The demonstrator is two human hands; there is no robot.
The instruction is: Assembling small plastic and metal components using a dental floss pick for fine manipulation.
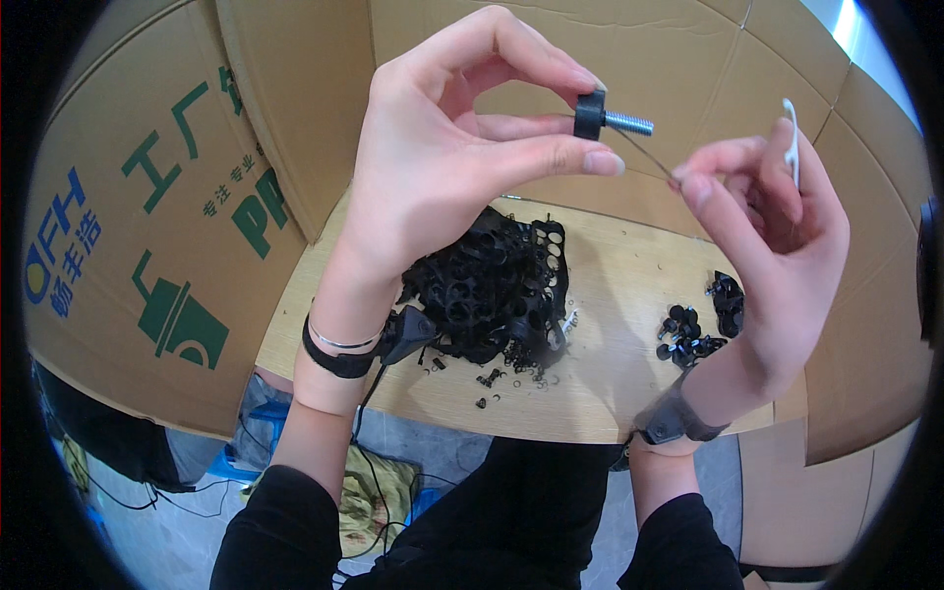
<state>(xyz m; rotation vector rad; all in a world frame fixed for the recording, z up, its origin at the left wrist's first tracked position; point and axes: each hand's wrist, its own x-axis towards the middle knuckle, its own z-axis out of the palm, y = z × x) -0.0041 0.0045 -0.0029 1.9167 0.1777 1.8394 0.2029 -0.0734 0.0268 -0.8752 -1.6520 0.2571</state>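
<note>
Left hand (428,147)'s pinching a black knob (588,116), threaded stud (634,125) pointing right, above the wood-grained table (590,398); right hand (782,216)'s gripping a thin, perhaps metal, pick (644,151); perforated black scraps (482,285) are lying heaped below, cardboard (629,59) standing behind.

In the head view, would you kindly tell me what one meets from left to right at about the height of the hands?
Cardboard panel with green print → left hand → black knob → threaded metal stud → right hand.
</note>
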